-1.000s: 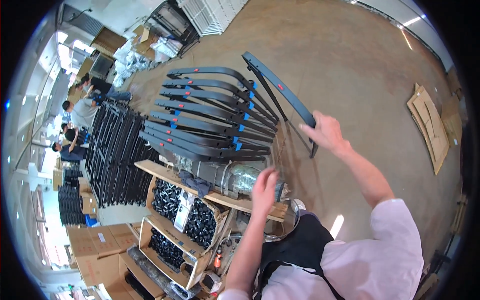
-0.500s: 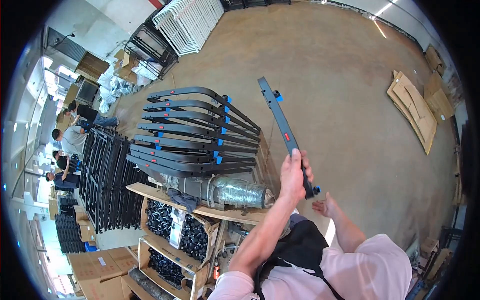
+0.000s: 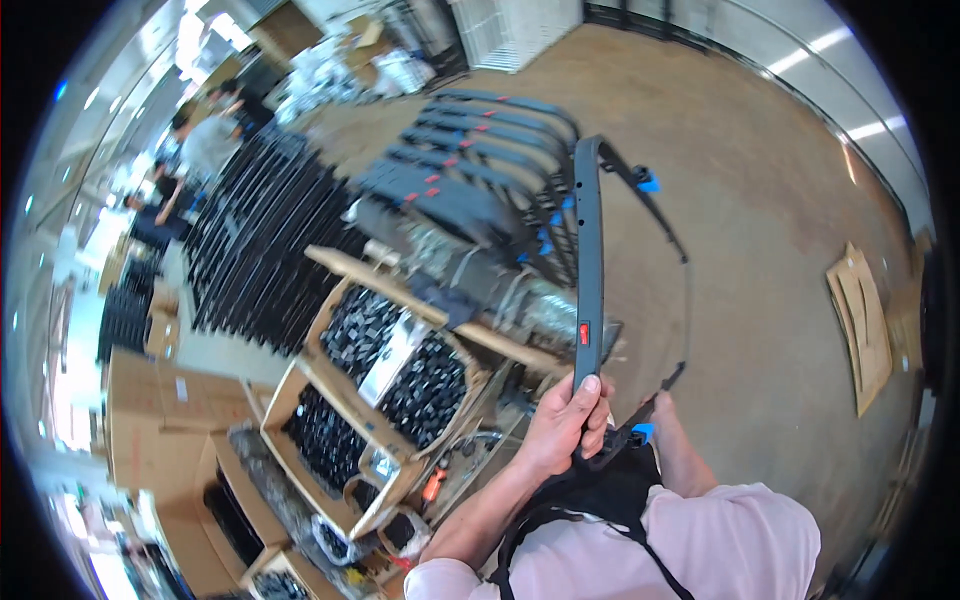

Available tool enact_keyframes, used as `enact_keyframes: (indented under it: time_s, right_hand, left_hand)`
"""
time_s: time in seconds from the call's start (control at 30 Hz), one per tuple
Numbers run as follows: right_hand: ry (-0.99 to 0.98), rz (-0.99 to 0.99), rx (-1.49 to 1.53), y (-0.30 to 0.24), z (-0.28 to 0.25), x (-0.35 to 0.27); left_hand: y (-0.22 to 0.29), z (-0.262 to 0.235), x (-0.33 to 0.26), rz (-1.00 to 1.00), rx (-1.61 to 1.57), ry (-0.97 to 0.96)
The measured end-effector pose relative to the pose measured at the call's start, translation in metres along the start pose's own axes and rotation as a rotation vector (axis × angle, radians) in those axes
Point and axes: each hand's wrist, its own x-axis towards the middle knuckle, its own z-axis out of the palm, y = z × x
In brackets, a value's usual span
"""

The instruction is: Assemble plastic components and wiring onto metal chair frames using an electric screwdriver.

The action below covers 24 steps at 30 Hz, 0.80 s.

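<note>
A black tubular frame (image 3: 589,260) with curved corners, a red label and blue clips stands raised in front of me. My left hand (image 3: 573,422) is closed around the near side of its flat bar, thumb on top, just below the red label. My right hand (image 3: 663,404) is at the frame's lower right tube, close to a blue clip. Its fingers are hidden behind the tube, so whether they grip it does not show. Several similar black frames (image 3: 490,140) with red labels stand in a row beyond, smeared by motion.
A wooden-edged bench (image 3: 430,305) carries plastic-wrapped rolls (image 3: 480,275). Beside it, wooden bins (image 3: 300,372) hold small black parts. Black racks (image 3: 265,235) are stacked at the left, with people behind. Flattened cardboard (image 3: 860,325) lies on the floor at the right.
The held frame has turned, so its far side and curved corner now show. My right hand has come up to its lower tube. The view has swung, shifting the bench and row of frames.
</note>
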Motion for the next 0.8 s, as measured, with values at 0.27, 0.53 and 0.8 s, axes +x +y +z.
enact_keyframes:
  time_s: [0.27, 0.53, 0.8]
  right_hand:
    - [-0.397, -0.44, 0.096, -0.031, 0.105, -0.267]
    - [-0.7, -0.659, -0.065, -0.098, 0.173, -0.37]
    - [-0.867, -0.632, -0.263, 0.09, 0.278, -0.456]
  left_hand:
    - [0.033, -0.188, -0.255, 0.426, 0.075, 0.38]
    - [-0.053, -0.399, -0.438, 0.561, 0.201, 1.502]
    - [-0.141, -0.482, -0.594, 0.49, -0.054, 1.675]
